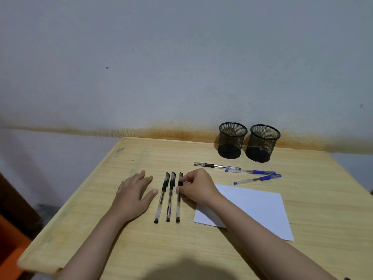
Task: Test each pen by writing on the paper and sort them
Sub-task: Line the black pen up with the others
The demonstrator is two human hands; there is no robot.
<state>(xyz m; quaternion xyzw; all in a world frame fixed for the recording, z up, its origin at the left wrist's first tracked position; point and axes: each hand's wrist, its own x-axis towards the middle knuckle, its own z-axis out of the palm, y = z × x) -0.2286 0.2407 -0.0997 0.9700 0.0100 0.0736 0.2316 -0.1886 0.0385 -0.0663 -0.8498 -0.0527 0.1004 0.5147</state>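
Note:
Three black capped pens lie side by side on the wooden table (141,239): the left one (161,199), the middle one (170,199) and the right one (178,207). My right hand (196,185) pinches the right black pen near its cap while the pen rests on the table. My left hand (134,191) lies flat and open on the table just left of the pens. A white sheet of paper (254,207) lies to the right, partly under my right forearm. Farther back lie another black pen (214,165) and two blue pens (250,171) (257,179).
Two black mesh pen cups (232,140) (262,143) stand empty at the back right, near the stained wall. The table's left edge drops off to a dark floor and an orange object (12,249).

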